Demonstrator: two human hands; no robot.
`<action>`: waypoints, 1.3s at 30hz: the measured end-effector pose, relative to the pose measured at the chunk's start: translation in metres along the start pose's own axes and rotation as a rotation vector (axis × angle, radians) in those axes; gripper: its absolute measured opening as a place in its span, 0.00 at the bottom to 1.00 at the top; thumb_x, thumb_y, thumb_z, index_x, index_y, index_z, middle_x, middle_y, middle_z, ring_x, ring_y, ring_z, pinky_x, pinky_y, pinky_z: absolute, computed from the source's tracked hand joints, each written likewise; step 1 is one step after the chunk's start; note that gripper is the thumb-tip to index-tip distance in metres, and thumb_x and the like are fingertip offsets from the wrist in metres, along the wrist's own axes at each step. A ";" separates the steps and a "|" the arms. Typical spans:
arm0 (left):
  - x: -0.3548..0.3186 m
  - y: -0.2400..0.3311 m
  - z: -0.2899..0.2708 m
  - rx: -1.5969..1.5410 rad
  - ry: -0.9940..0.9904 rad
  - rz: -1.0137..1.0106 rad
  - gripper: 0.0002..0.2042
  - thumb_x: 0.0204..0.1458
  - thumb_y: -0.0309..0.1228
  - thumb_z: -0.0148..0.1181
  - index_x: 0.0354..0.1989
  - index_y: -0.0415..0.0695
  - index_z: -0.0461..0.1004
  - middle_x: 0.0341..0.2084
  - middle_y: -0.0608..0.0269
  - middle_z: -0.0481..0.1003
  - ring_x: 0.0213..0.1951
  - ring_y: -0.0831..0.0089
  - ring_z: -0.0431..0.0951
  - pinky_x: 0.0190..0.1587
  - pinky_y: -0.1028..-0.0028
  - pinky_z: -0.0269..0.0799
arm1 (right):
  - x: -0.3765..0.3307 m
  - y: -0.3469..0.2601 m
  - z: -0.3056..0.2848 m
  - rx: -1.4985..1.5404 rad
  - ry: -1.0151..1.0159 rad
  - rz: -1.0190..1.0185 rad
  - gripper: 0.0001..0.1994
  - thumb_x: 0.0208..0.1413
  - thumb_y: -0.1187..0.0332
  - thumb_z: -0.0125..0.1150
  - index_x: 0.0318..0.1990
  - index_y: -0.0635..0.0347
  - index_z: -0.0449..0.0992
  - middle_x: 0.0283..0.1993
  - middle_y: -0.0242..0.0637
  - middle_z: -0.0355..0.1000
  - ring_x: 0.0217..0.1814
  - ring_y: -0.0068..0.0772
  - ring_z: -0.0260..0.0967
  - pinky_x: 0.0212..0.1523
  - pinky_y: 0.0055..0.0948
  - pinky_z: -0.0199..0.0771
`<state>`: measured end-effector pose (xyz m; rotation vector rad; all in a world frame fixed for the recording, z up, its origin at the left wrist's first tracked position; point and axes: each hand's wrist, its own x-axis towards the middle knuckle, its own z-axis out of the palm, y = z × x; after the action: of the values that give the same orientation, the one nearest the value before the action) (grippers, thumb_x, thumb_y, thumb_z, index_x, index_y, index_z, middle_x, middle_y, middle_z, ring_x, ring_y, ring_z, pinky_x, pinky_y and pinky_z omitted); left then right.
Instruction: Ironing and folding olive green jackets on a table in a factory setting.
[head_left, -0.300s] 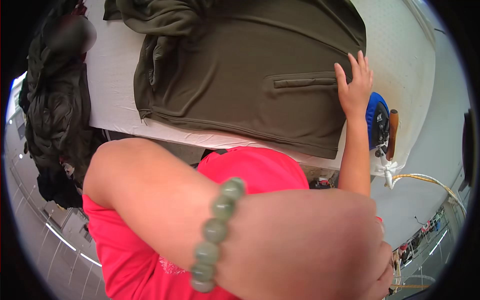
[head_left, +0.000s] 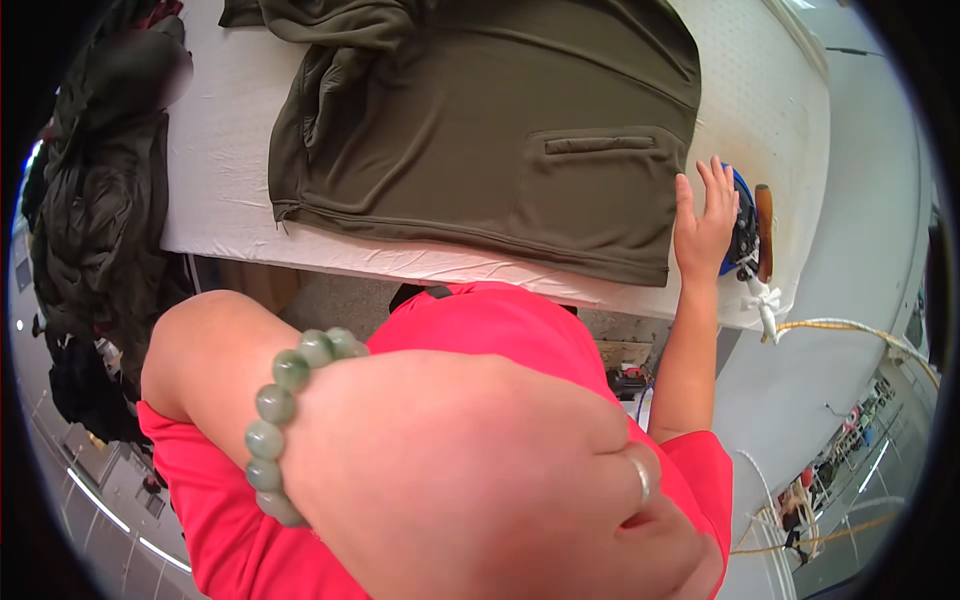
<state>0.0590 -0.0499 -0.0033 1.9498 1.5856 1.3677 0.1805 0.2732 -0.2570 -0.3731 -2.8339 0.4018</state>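
No packages, labels, signs or screens visible anywhere in view.

Blue iron (head_left: 742, 232) w/ wooden handle, table's right end.

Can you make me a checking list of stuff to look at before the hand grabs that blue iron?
1. Right hand open, fingers spread, at the iron: ok.
2. Hand gripping the iron's brown handle: not ok, not yet.
3. Olive jacket lying flat on the white ironing table: ok at the hem, bunched at the top.
4. Iron clear of the jacket: ok, it sits beside the hem.
5. Left hand free: cannot tell, it is raised close to the camera.
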 end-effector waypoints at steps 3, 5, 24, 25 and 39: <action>-0.022 0.017 0.013 -0.095 0.044 0.082 0.22 0.42 0.38 0.63 0.49 0.49 0.78 0.27 0.70 0.75 0.29 0.74 0.79 0.25 0.75 0.70 | -0.015 -0.015 -0.019 -0.017 0.037 0.020 0.21 0.66 0.55 0.60 0.58 0.61 0.76 0.68 0.45 0.68 0.76 0.49 0.57 0.74 0.46 0.52; -0.043 0.045 0.050 0.045 0.357 0.024 0.14 0.49 0.35 0.60 0.45 0.48 0.77 0.24 0.70 0.71 0.29 0.74 0.76 0.28 0.74 0.69 | -0.027 -0.028 -0.029 -0.024 0.042 0.045 0.21 0.66 0.56 0.60 0.58 0.61 0.76 0.68 0.44 0.68 0.76 0.48 0.57 0.74 0.45 0.53; -0.332 -0.001 0.119 -0.333 0.134 -1.215 0.14 0.62 0.35 0.57 0.51 0.39 0.75 0.31 0.55 0.80 0.37 0.61 0.83 0.38 0.67 0.78 | -0.087 -0.104 -0.032 0.121 -0.078 0.071 0.19 0.67 0.61 0.59 0.59 0.63 0.75 0.64 0.43 0.72 0.72 0.41 0.63 0.70 0.36 0.60; -0.366 -0.009 0.119 -1.029 0.175 -1.412 0.17 0.67 0.39 0.52 0.52 0.37 0.74 0.32 0.54 0.81 0.40 0.62 0.84 0.41 0.65 0.80 | -0.092 -0.103 -0.030 0.140 -0.111 0.102 0.19 0.67 0.62 0.60 0.60 0.63 0.75 0.63 0.43 0.74 0.70 0.40 0.66 0.69 0.35 0.62; -0.553 -0.052 0.090 -2.006 1.428 -0.393 0.33 0.70 0.50 0.34 0.68 0.29 0.59 0.55 0.42 0.76 0.46 0.54 0.83 0.52 0.61 0.80 | -0.125 -0.111 -0.040 0.215 -0.229 0.324 0.19 0.68 0.62 0.58 0.61 0.63 0.75 0.59 0.42 0.76 0.62 0.34 0.73 0.64 0.32 0.67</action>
<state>0.1264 -0.4845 -0.3541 -0.6023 -0.0246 2.3902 0.2849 0.1434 -0.2132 -0.7897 -2.9066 0.8565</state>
